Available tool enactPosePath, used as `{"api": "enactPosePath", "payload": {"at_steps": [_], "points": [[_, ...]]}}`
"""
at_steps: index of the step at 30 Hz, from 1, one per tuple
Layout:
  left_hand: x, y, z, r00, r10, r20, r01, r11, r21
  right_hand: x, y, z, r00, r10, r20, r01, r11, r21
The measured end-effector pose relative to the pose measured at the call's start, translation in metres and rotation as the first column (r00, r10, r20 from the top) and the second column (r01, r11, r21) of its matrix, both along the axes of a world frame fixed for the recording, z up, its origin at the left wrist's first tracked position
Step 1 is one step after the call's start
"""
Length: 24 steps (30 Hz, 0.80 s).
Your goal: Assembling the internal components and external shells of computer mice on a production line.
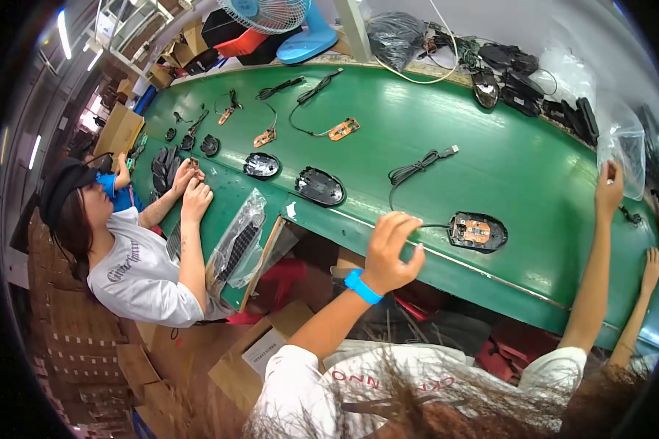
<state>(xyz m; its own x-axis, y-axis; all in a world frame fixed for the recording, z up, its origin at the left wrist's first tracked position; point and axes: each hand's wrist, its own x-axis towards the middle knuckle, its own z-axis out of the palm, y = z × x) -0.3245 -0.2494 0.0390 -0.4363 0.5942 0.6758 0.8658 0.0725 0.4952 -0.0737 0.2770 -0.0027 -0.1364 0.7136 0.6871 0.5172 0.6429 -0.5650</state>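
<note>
An open black mouse base with an orange circuit board inside lies on the green table near its front edge. Its thin black cable runs left from the base, then up to a coil with a plug. My left hand, with a blue wristband, has its fingers curled around this cable just left of the base. Stretched far to the right, my right hand is closed at the lower edge of a clear plastic bag.
Two more open mouse bases and loose orange boards with cables lie further left. A co-worker in a white shirt works at the left end. Another person's hand rests at the right. Black mice and a fan are behind.
</note>
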Motion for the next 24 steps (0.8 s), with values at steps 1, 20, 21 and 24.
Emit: {"api": "enactPosePath", "payload": {"at_steps": [1,20,21,24], "points": [[-0.008,-0.011,0.004,1.000,-0.016,0.020,0.015,1.000,0.016,-0.015,-0.041,0.005,0.996,0.073,-0.044,-0.074,0.997,-0.024],[-0.103,-0.042,0.005,0.968,0.249,0.020,-0.213,0.865,-0.455,-0.030,-0.192,0.043,0.754,0.585,0.299,-0.515,0.809,-0.283],[-0.101,-0.042,0.003,0.969,0.246,0.026,-0.208,0.867,-0.454,-0.030,-0.191,0.043,0.758,0.584,0.291,-0.512,0.809,-0.290],[-0.100,-0.041,0.001,0.983,0.174,-0.056,-0.182,0.911,-0.370,-0.030,-0.188,0.045,0.766,0.580,0.278,-0.506,0.811,-0.294]]}}
